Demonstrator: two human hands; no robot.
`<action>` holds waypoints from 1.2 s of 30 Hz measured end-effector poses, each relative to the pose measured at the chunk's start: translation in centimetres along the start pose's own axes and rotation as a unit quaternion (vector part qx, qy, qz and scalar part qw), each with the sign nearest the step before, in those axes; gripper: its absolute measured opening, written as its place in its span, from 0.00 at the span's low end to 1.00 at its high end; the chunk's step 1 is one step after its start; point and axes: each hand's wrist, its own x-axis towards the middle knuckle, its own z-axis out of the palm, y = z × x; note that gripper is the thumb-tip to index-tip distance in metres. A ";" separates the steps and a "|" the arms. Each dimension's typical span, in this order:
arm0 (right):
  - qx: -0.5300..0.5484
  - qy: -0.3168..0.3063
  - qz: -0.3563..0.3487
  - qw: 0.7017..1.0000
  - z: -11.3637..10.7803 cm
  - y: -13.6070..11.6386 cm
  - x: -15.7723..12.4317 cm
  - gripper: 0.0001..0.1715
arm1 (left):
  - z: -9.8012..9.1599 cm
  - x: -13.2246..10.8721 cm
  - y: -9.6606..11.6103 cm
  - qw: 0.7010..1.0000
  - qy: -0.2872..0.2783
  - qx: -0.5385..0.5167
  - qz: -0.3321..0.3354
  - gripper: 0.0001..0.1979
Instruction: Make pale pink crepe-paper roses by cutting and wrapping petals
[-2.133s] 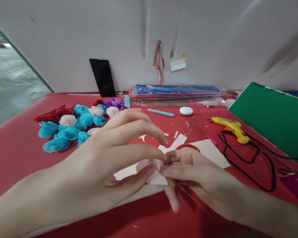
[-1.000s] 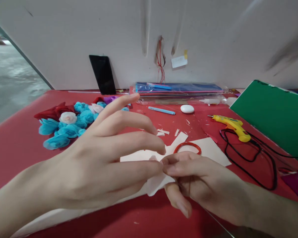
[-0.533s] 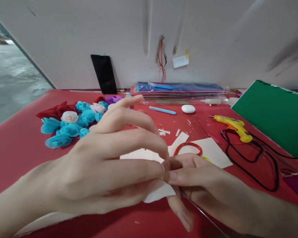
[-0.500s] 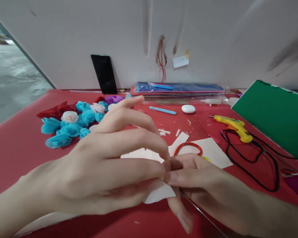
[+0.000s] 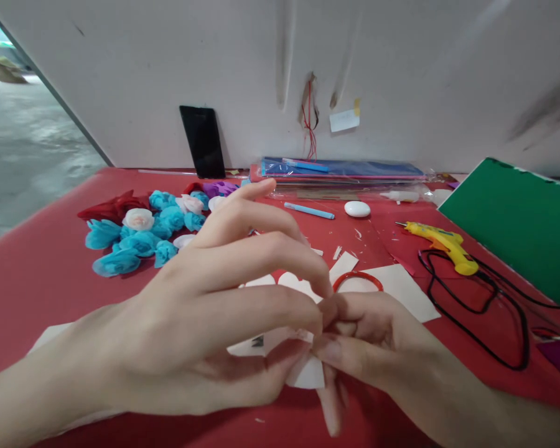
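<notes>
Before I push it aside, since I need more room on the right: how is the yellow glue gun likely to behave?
The glue gun will probably slide or pivot rather than roll, since it lies flat with an angled handle. The black cord, looped beside it, may drag or snag. Its body looks like hard plastic, so it should feel stiff.

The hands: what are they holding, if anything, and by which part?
The right hand seems to pinch a small white piece near its upper edge. The left hand is at it too; whether it grips is hidden.
</notes>
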 end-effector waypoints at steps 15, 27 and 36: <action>0.069 -0.025 0.045 0.996 -0.3 0.1 -0.2 0.10 | -0.1 -0.5 -0.5 0.998 -0.066 -0.012 0.016 0.14; 0.108 -0.049 0.080 0.990 -0.7 0.2 0.1 0.12 | -0.2 -0.6 -0.6 0.996 -0.079 -0.031 0.032 0.07; 0.105 -0.039 0.070 0.991 -0.6 0.2 0.1 0.07 | 0.4 -0.8 -0.2 0.995 -0.095 -0.020 -0.007 0.08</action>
